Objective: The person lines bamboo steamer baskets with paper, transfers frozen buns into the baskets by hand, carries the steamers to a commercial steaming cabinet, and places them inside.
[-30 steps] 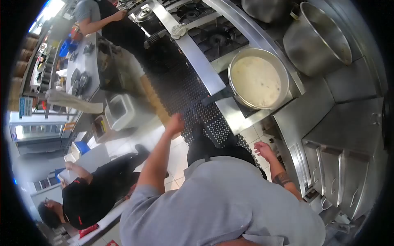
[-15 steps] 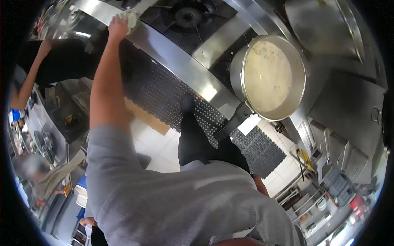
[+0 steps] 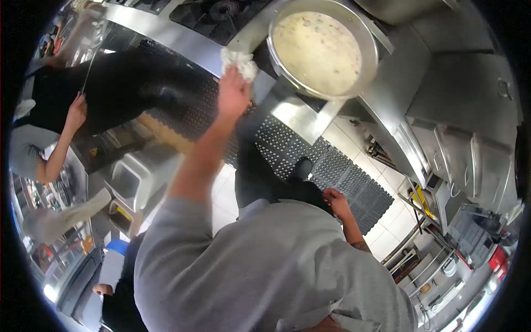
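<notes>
My left hand (image 3: 233, 94) reaches forward and is closed on a crumpled white cloth (image 3: 241, 62). The cloth rests on the steel front edge of the stove (image 3: 202, 50). Just to the right stands a large steel pot (image 3: 367, 58) holding a creamy, pale soup (image 3: 318, 52) with darker bits. My right hand (image 3: 337, 203) hangs low beside my thigh, over the floor mat. Its fingers are loosely bent and apart, and nothing shows in them.
A black perforated mat (image 3: 343, 174) covers the floor in front of the stove. To the left, another person's hand (image 3: 76, 113) holds a thin long utensil. Steel cabinets (image 3: 462, 144) stand at the right. A white plastic container (image 3: 133, 180) lies at the left.
My left hand has moved the cloth rightward along the stove edge, close to the pot. My right hand has come into view. The view has shifted, so the pot appears higher and further left.
</notes>
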{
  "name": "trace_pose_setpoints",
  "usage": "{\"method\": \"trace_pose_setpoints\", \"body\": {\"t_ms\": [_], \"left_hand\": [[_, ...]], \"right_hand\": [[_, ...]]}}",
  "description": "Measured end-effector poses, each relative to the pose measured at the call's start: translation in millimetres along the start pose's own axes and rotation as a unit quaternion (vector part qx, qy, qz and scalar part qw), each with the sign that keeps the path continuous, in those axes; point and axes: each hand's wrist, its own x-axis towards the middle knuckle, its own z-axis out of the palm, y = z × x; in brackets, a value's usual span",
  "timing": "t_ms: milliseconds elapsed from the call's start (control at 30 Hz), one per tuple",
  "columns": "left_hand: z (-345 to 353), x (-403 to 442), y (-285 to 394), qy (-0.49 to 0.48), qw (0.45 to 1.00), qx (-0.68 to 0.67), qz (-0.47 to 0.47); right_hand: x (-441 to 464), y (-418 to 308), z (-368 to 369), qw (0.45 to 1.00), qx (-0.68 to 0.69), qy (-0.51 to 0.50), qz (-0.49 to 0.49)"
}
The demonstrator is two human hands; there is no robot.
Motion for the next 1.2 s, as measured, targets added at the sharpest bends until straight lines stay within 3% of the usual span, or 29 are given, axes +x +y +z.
{"method": "trace_pose_setpoints", "body": {"t_ms": [33,100,133,167,267,333,367,400,433,500,600,733,800,900,967,1000,1067,1133,1200], "left_hand": [[14.1,-15.8,26.8,0.003,1.000,-0.009,0.009],[31.1,-54.6,92.9,-0.087,0.983,-0.119,-0.113],[11.0,-54.4,130.9,-0.103,0.985,-0.101,-0.091],[22.1,-68.9,153.6,-0.002,1.000,0.005,0.017],[27.9,-103.2,221.4,-0.004,0.998,0.030,0.050],[17.9,-121.0,265.2,-0.134,0.980,-0.135,-0.050],[26.5,-130.8,277.7,-0.133,0.984,-0.120,-0.017],[22.1,-140.8,296.3,-0.152,0.969,-0.195,-0.025],[12.1,-143.1,317.9,-0.252,0.945,-0.198,-0.066],[-1.7,-159.4,351.2,-0.275,0.928,-0.232,-0.101],[-4.5,-166.0,380.3,-0.228,0.934,-0.256,-0.101],[-5.1,-103.7,424.1,-0.173,0.933,-0.291,-0.121],[5.0,-55.4,446.6,-0.108,0.937,-0.310,-0.115],[10.7,24.9,483.4,-0.031,0.945,-0.314,-0.086],[14.3,63.2,498.9,-0.105,0.943,-0.292,-0.121],[25.5,69.6,499.1,-0.107,0.943,-0.293,-0.118],[58.3,66.4,495.7,-0.258,0.945,-0.177,-0.094],[60.1,16.9,489.6,-0.308,0.939,-0.151,-0.029],[44.1,-54.2,473.6,-0.373,0.919,-0.126,-0.001]], "right_hand": [[-3.2,19.6,-12.3,1.000,-0.001,-0.002,-0.008],[-10.3,71.1,-42.2,0.996,0.073,0.036,-0.025],[-9.5,106.8,-64.2,0.996,0.075,0.036,-0.033],[-10.1,150.1,-89.7,0.996,0.066,0.062,-0.015],[-68.3,209.4,-129.6,0.989,0.047,0.131,0.058],[-109.1,251.3,-151.9,0.987,-0.119,0.100,0.042],[-120.5,278.7,-160.2,0.982,-0.166,0.086,0.025],[-129.2,304.7,-166.4,0.979,-0.190,0.075,0.014],[-138.7,327.4,-170.7,0.976,-0.210,0.065,0.008],[-145.5,353.8,-171.7,0.976,-0.210,0.059,0.005],[-143.2,372.6,-159.3,0.978,-0.200,0.060,-0.008],[-135.2,360.5,-137.0,0.980,-0.184,0.071,-0.028],[-148.7,308.0,-116.6,0.991,0.028,0.125,0.039],[-166.5,263.9,-111.4,0.983,0.101,0.138,0.060],[-166.5,279.3,-109.7,0.979,0.154,0.122,0.047],[-175.2,279.9,-110.9,0.985,0.103,0.129,0.044],[-179.1,308.6,-108.2,0.988,0.053,0.139,0.040],[-146.9,394.6,-102.7,0.986,0.064,0.129,-0.087],[-144.5,425.7,-102.7,0.990,0.010,0.108,-0.088]]}}
